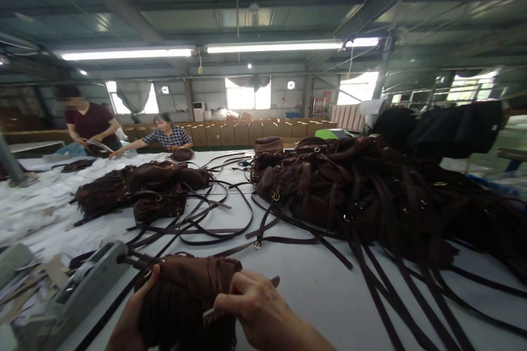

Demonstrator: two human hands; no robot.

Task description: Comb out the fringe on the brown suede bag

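A dark brown fringed bag [193,279] is held up close in front of me, above the table's near edge. My left hand [134,312] grips its left side, thumb on top near a small metal ring. The right hand [257,304] is closed around a slim metal tool [209,316] and rests against the bag's right side. One end of that tool pokes out below my fingers, the other beyond the knuckles; its exact kind is unclear. Dark fringe hangs down the bag's front.
A big heap of brown bags [329,186] with trailing straps covers the table's right side. A smaller pile [144,184] lies left of centre. A grey tape dispenser [82,290] stands near left, beside white wrapping [37,203]. Two people [93,126] work across the table.
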